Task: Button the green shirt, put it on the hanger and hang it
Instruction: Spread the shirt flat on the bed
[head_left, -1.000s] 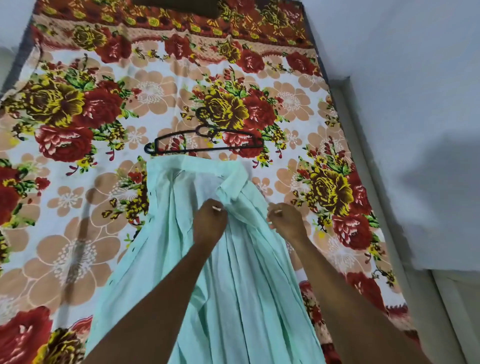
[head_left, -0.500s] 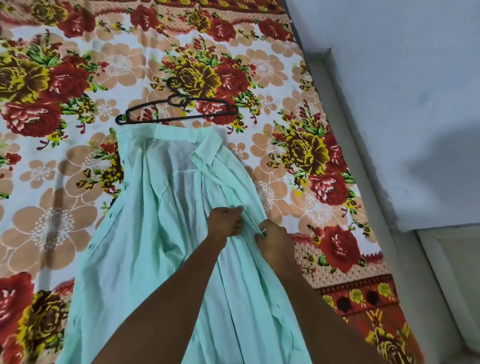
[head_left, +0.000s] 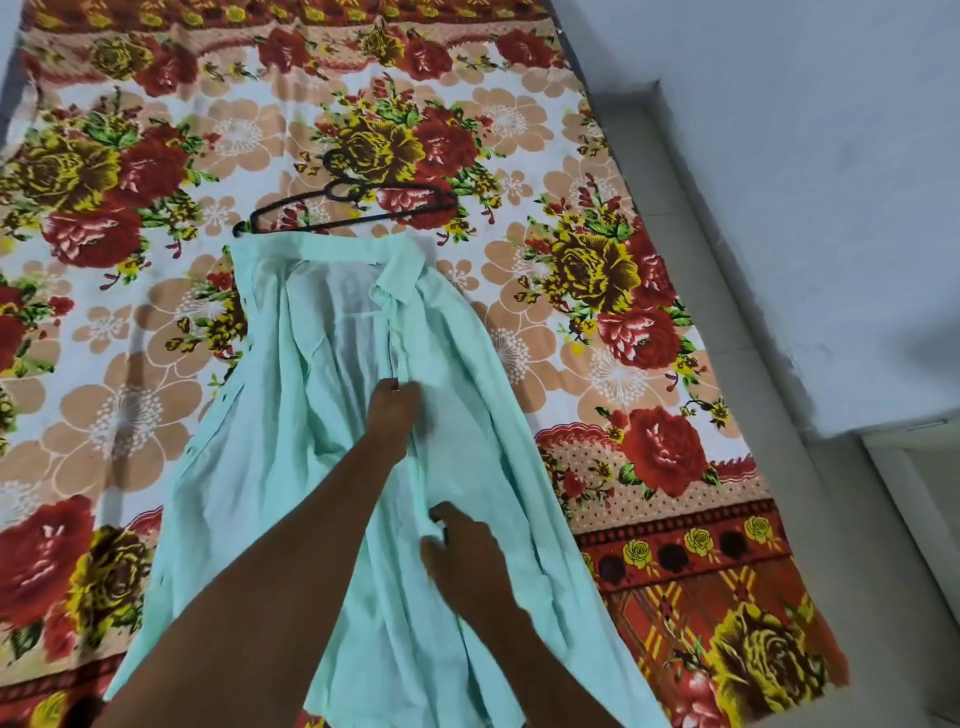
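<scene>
Buttoning step: left hand (head_left: 395, 410) pinches the pale green cotton shirt (head_left: 291, 441) placket mid-bed; right hand (head_left: 462, 558), fingers apart, must grasp the next button.

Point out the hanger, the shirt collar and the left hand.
hanger (head_left: 358, 214): head view, on its lower bar.
shirt collar (head_left: 400, 267): head view, on the collar flap.
left hand (head_left: 395, 408): head view, on the back of the hand.

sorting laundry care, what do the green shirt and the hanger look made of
Green shirt: thin woven fabric, likely cotton or a blend, matte; it creases softly and looks slightly sheer near the collar.
Hanger: thin black rod, plastic or coated wire; too small to tell which.
</scene>
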